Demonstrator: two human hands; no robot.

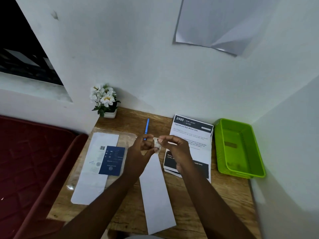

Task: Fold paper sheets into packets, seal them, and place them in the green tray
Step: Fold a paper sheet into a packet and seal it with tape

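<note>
Pinching a small sticky seal (157,145) between left hand (140,152) and right hand (174,149) grips; light, flimsy, best held by edges.

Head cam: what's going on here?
A person sits at a wooden desk and pinches a small pale piece, probably tape or a sticker, between left hand and right hand, above a long folded paper strip lying on the desk. The green tray on the right holds no packets that I can make out. A printed sheet stack and a blue pen lie nearby.
</note>
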